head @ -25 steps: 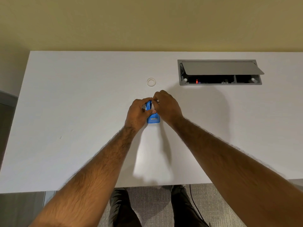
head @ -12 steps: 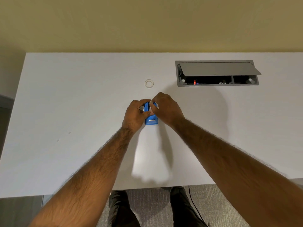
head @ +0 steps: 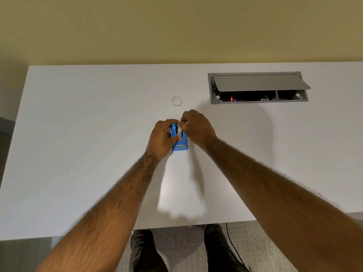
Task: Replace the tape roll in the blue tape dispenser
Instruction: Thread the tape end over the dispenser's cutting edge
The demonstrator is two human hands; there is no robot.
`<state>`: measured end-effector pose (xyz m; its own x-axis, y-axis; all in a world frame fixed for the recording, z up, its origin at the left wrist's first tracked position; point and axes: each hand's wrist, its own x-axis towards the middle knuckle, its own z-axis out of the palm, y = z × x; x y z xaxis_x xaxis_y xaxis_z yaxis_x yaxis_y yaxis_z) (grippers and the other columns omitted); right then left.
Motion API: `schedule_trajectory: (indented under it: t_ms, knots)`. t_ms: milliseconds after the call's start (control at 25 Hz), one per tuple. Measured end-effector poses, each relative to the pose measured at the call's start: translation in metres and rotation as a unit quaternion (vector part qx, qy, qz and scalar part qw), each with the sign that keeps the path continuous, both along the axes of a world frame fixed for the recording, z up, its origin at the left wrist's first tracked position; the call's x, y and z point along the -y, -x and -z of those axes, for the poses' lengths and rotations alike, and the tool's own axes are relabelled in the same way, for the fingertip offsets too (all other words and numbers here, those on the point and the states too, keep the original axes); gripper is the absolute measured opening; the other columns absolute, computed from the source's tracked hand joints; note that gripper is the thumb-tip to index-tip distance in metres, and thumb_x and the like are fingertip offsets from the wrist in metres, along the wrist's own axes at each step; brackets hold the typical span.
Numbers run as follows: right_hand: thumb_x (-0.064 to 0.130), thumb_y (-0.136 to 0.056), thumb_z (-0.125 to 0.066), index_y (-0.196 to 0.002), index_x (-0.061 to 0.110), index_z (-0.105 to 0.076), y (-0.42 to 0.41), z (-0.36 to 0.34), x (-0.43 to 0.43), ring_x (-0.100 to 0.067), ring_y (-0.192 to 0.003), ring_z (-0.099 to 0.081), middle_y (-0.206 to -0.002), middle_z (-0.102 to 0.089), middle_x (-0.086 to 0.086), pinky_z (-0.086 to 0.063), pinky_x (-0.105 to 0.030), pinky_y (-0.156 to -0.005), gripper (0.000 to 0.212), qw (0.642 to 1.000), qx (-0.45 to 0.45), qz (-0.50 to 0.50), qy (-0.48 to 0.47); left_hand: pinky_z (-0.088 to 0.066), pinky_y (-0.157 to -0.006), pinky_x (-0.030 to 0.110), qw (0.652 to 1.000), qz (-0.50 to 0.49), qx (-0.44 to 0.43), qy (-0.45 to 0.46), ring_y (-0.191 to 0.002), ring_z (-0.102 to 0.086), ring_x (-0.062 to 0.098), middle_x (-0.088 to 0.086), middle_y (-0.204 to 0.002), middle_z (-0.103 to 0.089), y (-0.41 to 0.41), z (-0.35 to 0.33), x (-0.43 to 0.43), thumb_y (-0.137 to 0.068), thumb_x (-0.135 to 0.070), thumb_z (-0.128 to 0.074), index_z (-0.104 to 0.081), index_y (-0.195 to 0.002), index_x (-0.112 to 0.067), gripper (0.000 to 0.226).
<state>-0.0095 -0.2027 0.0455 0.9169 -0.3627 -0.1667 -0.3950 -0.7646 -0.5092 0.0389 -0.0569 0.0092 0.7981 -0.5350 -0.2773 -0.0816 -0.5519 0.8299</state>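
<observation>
The blue tape dispenser point(head: 180, 145) stands on the white desk point(head: 78, 134) near its middle, cutter end toward me. My left hand point(head: 162, 137) grips the dispenser's left side. My right hand point(head: 196, 127) pinches a tape roll point(head: 179, 130) that stands on edge in the dispenser's slot; both hands hide most of it. A second clear tape ring point(head: 176, 100) lies flat on the desk just beyond the hands.
A grey cable box point(head: 257, 88) with its lid propped open is set into the desk at the back right. The yellow wall runs behind the desk. My legs and a black cable show below the front edge.
Both hands stay at the dispenser. The right hand's fingers have shifted up, and the white roll now shows more clearly in the slot.
</observation>
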Motion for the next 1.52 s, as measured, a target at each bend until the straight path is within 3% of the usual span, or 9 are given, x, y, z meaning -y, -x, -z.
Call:
schedule_trajectory:
  t_ms: [160, 280, 480, 680, 760, 960, 1200, 1320, 1520]
  knots:
    - [0.027, -0.09, -0.055, -0.086, 0.011, -0.058, 0.006, 0.0, -0.001, -0.016, -0.075, -0.056, -0.088, -0.06, -0.004, -0.045, -0.026, -0.066, 0.017, 1.0, 0.012, 0.001, -0.013, -0.042, -0.076, 0.002, 1.0, 0.008, 0.013, 0.009, -0.099, -0.057, 0.01, -0.005, -0.115, -0.058, -0.001, 0.001, -0.002, -0.083, -0.034, -0.078, -0.062, -0.128, -0.024, 0.049]
    - [0.028, -0.092, -0.054, -0.088, 0.012, -0.057, 0.006, 0.001, -0.003, -0.016, -0.075, -0.055, -0.088, -0.059, -0.004, -0.039, -0.024, -0.066, 0.017, 1.0, 0.009, -0.003, -0.002, -0.035, -0.071, -0.007, 1.0, -0.004, 0.024, -0.008, -0.1, -0.054, 0.008, -0.007, -0.115, -0.06, 0.0, 0.001, 0.0, -0.086, -0.036, -0.075, -0.064, -0.127, -0.025, 0.044]
    - [0.024, -0.094, -0.051, -0.083, 0.014, -0.052, -0.002, 0.0, -0.004, -0.016, -0.073, -0.053, -0.086, -0.059, -0.005, -0.044, -0.027, -0.065, 0.015, 1.0, -0.001, 0.004, 0.017, -0.039, -0.074, -0.001, 1.0, -0.012, 0.01, 0.009, -0.099, -0.055, 0.009, -0.004, -0.115, -0.06, 0.002, 0.002, 0.0, -0.083, -0.021, -0.079, -0.064, -0.121, -0.026, 0.041]
    - [0.023, -0.094, -0.052, -0.087, 0.013, -0.057, -0.008, 0.001, -0.001, -0.016, -0.076, -0.057, -0.088, -0.061, -0.005, -0.042, -0.023, -0.067, 0.013, 1.0, -0.025, 0.003, 0.008, -0.051, -0.088, 0.026, 1.0, 0.0, 0.001, 0.016, -0.1, -0.057, 0.014, -0.001, -0.116, -0.058, 0.002, -0.002, 0.0, -0.079, -0.012, -0.08, -0.06, -0.119, -0.026, 0.046]
    - [0.023, -0.093, -0.053, -0.088, 0.012, -0.059, -0.005, 0.001, -0.001, -0.017, -0.077, -0.058, -0.089, -0.061, -0.005, -0.043, -0.024, -0.067, 0.014, 1.0, -0.019, -0.002, 0.003, -0.053, -0.091, 0.031, 1.0, 0.006, -0.008, 0.016, -0.102, -0.059, 0.016, 0.0, -0.117, -0.057, 0.001, -0.001, -0.001, -0.078, -0.013, -0.081, -0.059, -0.121, -0.025, 0.049]
    - [0.027, -0.092, -0.053, -0.09, 0.011, -0.059, 0.006, 0.0, -0.003, -0.015, -0.077, -0.055, -0.091, -0.059, -0.005, -0.048, -0.027, -0.07, 0.017, 1.0, 0.01, -0.013, 0.006, -0.045, -0.086, 0.017, 1.0, 0.01, 0.006, 0.014, -0.105, -0.059, 0.014, -0.001, -0.121, -0.058, -0.001, 0.004, -0.002, -0.088, -0.032, -0.074, -0.059, -0.13, -0.022, 0.046]
    - [0.028, -0.095, -0.049, -0.091, 0.011, -0.058, 0.007, 0.0, -0.01, -0.018, -0.079, -0.057, -0.09, -0.059, -0.006, -0.051, -0.029, -0.072, 0.02, 0.999, 0.02, -0.014, 0.048, -0.044, -0.081, 0.011, 0.999, 0.021, 0.026, 0.007, -0.103, -0.056, 0.011, 0.0, -0.117, -0.062, -0.002, 0.007, 0.0, -0.085, -0.023, -0.076, -0.063, -0.123, -0.025, 0.041]
    - [0.026, -0.094, -0.052, -0.089, 0.011, -0.057, -0.002, -0.001, -0.009, -0.017, -0.077, -0.055, -0.088, -0.059, -0.007, -0.049, -0.029, -0.069, 0.017, 0.999, 0.007, -0.011, 0.047, -0.047, -0.083, 0.015, 1.0, 0.013, 0.023, 0.006, -0.102, -0.056, 0.011, -0.002, -0.117, -0.061, -0.001, 0.008, 0.0, -0.083, -0.021, -0.077, -0.063, -0.12, -0.027, 0.04]
    - [0.025, -0.094, -0.053, -0.089, 0.011, -0.059, -0.005, -0.002, -0.005, -0.016, -0.076, -0.056, -0.088, -0.06, -0.006, -0.046, -0.025, -0.068, 0.016, 0.999, -0.004, -0.01, 0.032, -0.041, -0.078, 0.009, 1.0, 0.016, 0.017, -0.003, -0.098, -0.055, 0.01, -0.003, -0.116, -0.061, -0.003, 0.007, 0.001, -0.081, -0.023, -0.081, -0.062, -0.121, -0.025, 0.044]
